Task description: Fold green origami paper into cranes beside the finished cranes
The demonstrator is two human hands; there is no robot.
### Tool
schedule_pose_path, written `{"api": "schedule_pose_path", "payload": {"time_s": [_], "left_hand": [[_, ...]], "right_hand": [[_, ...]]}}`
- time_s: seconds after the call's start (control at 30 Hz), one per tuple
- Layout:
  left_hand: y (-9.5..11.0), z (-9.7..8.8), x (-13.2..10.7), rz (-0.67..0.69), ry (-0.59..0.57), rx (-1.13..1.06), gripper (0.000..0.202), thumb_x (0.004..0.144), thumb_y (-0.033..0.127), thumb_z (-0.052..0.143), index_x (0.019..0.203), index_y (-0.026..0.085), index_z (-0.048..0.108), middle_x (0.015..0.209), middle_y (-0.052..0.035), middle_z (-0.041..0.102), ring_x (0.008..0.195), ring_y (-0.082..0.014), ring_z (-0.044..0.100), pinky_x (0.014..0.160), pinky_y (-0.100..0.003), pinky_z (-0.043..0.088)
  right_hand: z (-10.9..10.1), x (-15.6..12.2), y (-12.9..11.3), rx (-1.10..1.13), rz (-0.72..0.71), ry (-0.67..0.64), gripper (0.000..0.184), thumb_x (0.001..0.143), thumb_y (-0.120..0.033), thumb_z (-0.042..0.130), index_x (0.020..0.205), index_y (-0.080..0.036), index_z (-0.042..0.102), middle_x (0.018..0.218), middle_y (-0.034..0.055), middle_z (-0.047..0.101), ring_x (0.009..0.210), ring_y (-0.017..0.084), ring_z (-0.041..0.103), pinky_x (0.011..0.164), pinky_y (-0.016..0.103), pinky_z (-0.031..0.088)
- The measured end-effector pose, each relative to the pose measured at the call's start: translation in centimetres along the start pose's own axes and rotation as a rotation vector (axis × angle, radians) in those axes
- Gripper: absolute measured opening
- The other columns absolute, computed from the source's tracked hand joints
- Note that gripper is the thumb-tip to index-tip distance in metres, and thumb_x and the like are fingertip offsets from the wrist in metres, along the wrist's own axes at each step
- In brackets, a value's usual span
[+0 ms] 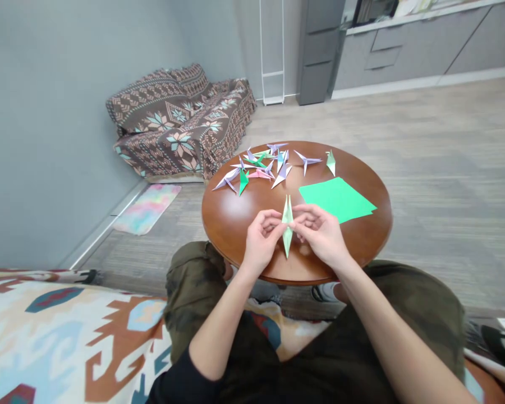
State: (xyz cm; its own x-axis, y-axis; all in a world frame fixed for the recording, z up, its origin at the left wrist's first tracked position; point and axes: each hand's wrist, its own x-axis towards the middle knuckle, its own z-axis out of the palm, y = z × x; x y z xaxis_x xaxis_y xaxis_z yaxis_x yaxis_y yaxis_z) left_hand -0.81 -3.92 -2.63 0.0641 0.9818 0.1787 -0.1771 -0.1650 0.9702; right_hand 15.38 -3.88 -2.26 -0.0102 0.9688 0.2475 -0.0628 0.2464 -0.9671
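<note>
A slim, pale green folded paper crane [287, 238], partly folded into a long pointed diamond, stands out between my hands above the near part of the table. Two narrow points rise at its far end, and one point faces me. My left hand [264, 235] pinches its left side with thumb and fingers. From the right, my right hand [317, 227] grips the other side, its thumb near the middle of the paper. The fingertips cover part of the centre folds.
The round brown table [231, 224] bears several finished paper cranes [258, 163] in purple, green, pink and white at its far left. One light green crane [330, 163] stands far right. Green paper sheets [339, 199] lie right of my hands. A covered sofa [180, 123] stands beyond.
</note>
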Motion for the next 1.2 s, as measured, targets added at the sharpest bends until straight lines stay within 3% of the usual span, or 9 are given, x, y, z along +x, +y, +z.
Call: {"api": "schedule_pose_path", "payload": {"time_s": [0.13,0.2,0.3,0.4,0.47,0.53,0.67,0.93,1.2], "left_hand": [[-0.1,-0.2,0.3,-0.114,-0.034,-0.173,0.057,0.086,0.067,0.071,0.105,0.014,0.071,0.083,-0.0066,0.072,0.067,-0.0137,0.067,0.061,-0.024,0.054],[-0.1,-0.4,0.4,-0.196,-0.078,-0.231,0.063,0.086,0.072,0.067,0.099,0.011,0.074,0.079,-0.0088,0.073,0.062,-0.0144,0.067,0.059,-0.025,0.055],[-0.1,-0.5,0.4,-0.200,-0.093,-0.229,0.050,0.083,0.058,0.078,0.097,0.010,0.076,0.082,-0.0094,0.077,0.066,-0.0160,0.071,0.066,-0.027,0.058],[-0.2,-0.6,0.3,-0.161,-0.074,-0.203,0.036,0.077,0.040,0.087,0.100,0.014,0.076,0.083,-0.0057,0.079,0.069,-0.0154,0.073,0.073,-0.027,0.059],[-0.4,-0.5,0.3,-0.135,-0.048,-0.164,0.034,0.077,0.036,0.088,0.101,0.015,0.076,0.082,-0.0045,0.080,0.072,-0.0165,0.075,0.077,-0.028,0.060],[-0.5,-0.4,0.2,-0.112,-0.027,-0.105,0.032,0.077,0.036,0.087,0.099,0.015,0.076,0.086,-0.0055,0.081,0.079,-0.0187,0.077,0.079,-0.029,0.060],[-0.3,-0.1,0.0,-0.099,-0.034,-0.060,0.031,0.077,0.034,0.087,0.100,0.015,0.076,0.094,-0.0075,0.082,0.086,-0.0209,0.077,0.081,-0.031,0.061],[-0.3,-0.2,0.1,-0.034,-0.054,-0.023,0.028,0.079,0.028,0.084,0.099,0.017,0.069,0.078,-0.0008,0.075,0.071,-0.0126,0.071,0.073,-0.023,0.056],[0.0,-0.1,0.0,-0.055,-0.121,-0.092,0.016,0.080,0.028,0.081,0.086,0.016,0.073,0.071,-0.0002,0.071,0.063,-0.0138,0.068,0.068,-0.027,0.059]], "right_hand": [[-1.0,-0.1,-0.9,-0.127,-0.164,0.078,0.007,0.090,-0.030,0.074,0.093,-0.024,0.075,0.091,0.0062,0.074,0.081,0.022,0.068,0.076,0.038,0.058],[-1.3,-0.1,-1.1,-0.233,-0.297,0.044,0.007,0.093,-0.025,0.071,0.091,-0.026,0.078,0.096,0.0073,0.076,0.091,0.025,0.069,0.087,0.042,0.057],[-1.2,0.0,-0.9,-0.387,-0.509,-0.059,0.020,0.097,-0.019,0.062,0.094,-0.027,0.080,0.102,0.0077,0.078,0.094,0.024,0.072,0.087,0.042,0.059],[-0.8,0.0,-0.5,-0.408,-0.551,-0.098,0.023,0.097,-0.015,0.059,0.095,-0.026,0.079,0.106,0.0072,0.078,0.097,0.023,0.074,0.088,0.041,0.060],[-0.6,-0.1,-0.3,-0.386,-0.515,-0.057,0.020,0.096,-0.015,0.062,0.103,-0.025,0.078,0.113,0.0087,0.076,0.102,0.024,0.073,0.091,0.041,0.060],[-0.4,-0.2,-0.1,-0.302,-0.388,0.014,0.018,0.092,-0.019,0.069,0.108,-0.023,0.075,0.116,0.0099,0.072,0.097,0.024,0.072,0.085,0.040,0.061],[-0.4,-0.2,0.4,-0.159,-0.153,0.004,0.009,0.087,-0.027,0.076,0.094,-0.022,0.073,0.091,0.0052,0.071,0.075,0.020,0.068,0.067,0.035,0.059],[-0.8,0.2,0.4,0.028,-0.003,-0.139,0.016,0.083,-0.029,0.078,0.095,-0.022,0.071,0.077,0.0002,0.070,0.064,0.016,0.066,0.059,0.030,0.057],[-1.1,0.5,0.3,0.110,0.042,-0.175,0.007,0.079,-0.027,0.078,0.079,-0.020,0.075,0.069,0.0010,0.072,0.059,0.015,0.065,0.060,0.029,0.054]]}}
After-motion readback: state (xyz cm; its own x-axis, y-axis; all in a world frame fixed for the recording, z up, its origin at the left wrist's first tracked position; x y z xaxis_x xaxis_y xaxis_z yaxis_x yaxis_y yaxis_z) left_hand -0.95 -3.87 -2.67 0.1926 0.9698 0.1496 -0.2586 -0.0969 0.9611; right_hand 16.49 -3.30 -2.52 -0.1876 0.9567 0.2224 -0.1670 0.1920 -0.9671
